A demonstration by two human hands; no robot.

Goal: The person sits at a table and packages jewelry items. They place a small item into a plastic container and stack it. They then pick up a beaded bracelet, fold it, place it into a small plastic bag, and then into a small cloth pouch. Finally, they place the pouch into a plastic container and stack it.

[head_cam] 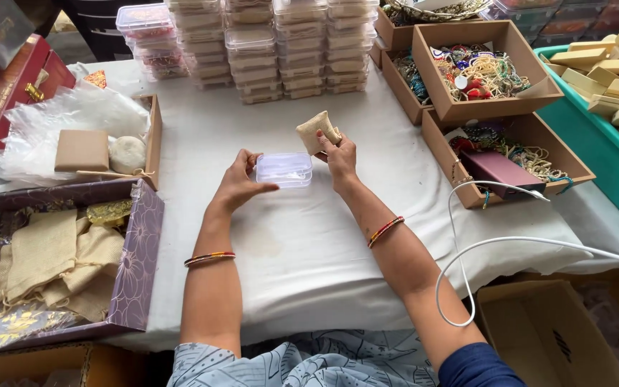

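Two hands share one small clear plastic box [284, 170]: left hand [236, 183] pinches its end, right hand [338, 154] steadies the other while gripping a soft beige pouch [316, 130] above; light, rigid, slippery.

Bare forearms w/ striped red-gold bangles [210, 258] on both wrists, blue patterned clothing [309, 365].

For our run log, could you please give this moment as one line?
left hand: holds small clear plastic box | right hand: grips small beige cloth pouch, touches box | surface: white-covered table
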